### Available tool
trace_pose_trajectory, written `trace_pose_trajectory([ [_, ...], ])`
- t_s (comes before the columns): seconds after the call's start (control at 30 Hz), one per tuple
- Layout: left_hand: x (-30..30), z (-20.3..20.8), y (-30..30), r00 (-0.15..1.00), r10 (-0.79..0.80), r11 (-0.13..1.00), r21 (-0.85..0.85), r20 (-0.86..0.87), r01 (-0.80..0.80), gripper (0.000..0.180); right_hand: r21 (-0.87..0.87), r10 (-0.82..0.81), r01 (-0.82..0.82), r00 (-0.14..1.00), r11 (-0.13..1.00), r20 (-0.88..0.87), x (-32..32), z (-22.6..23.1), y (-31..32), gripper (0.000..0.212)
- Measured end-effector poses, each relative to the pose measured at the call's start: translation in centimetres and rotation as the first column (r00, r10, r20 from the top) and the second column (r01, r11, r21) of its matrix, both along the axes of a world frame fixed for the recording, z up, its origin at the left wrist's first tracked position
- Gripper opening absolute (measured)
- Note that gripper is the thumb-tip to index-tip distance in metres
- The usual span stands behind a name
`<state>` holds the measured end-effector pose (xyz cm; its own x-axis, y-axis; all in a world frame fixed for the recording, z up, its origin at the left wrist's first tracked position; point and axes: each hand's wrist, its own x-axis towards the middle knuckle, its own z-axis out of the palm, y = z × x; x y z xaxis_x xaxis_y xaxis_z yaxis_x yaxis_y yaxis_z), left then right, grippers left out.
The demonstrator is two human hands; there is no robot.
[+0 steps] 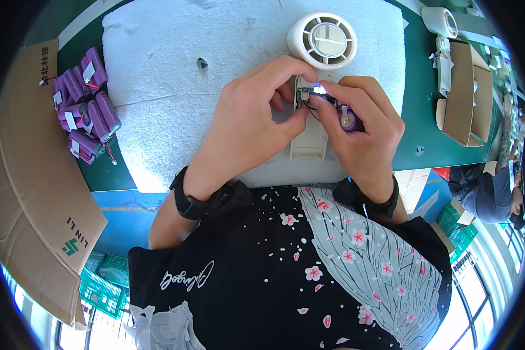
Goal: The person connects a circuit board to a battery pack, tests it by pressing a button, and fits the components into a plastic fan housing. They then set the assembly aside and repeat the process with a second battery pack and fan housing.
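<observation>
A white handheld fan lies on the foam sheet, its round fan head at the far side and its opened handle toward me. Inside the handle, a small green circuit board shows, with a bright white light glowing beside it. My left hand curls around the handle's left side, thumb and fingertips closed on it by the board. In my right hand sits a purple battery cell, with thin dark and red wires running toward the board. Its thumb and index finger meet near the light, partly hiding the contact.
A white foam sheet covers much of the green table. Several purple battery packs with wires are piled at left, beside a large cardboard sheet. At right stand an open cardboard box and another fan. A person sits further right.
</observation>
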<state>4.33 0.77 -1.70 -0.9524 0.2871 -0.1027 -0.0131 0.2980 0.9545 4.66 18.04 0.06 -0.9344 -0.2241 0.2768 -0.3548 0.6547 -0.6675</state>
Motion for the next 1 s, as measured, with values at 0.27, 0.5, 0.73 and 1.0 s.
trace_pose_trajectory([
  [0.27,0.0,-0.6,-0.3,0.999,0.011,0.986,0.169,-0.052,-0.002,0.028,0.022,0.014,-0.015,0.999,1.0,0.034,-0.6,0.2,0.2,0.023],
  [0.5,-0.1,0.2,-0.4,0.988,-0.062,0.998,-0.017,-0.14,0.06,0.025,-0.015,0.038,-0.035,0.896,0.999,0.442,-1.1,1.7,1.6,0.04],
  [0.73,-0.2,0.6,-0.4,0.99,-0.095,0.995,0.008,-0.1,0.096,0.028,-0.459,0.36,-0.024,0.656,0.888,0.664,-0.9,2.7,5.7,0.052],
  [1.0,0.1,-0.2,0.2,0.996,0.04,0.998,0.051,-0.08,-0.036,0.029,0.149,-0.075,0.011,0.901,0.989,0.428,-0.2,2.4,5.9,0.032],
])
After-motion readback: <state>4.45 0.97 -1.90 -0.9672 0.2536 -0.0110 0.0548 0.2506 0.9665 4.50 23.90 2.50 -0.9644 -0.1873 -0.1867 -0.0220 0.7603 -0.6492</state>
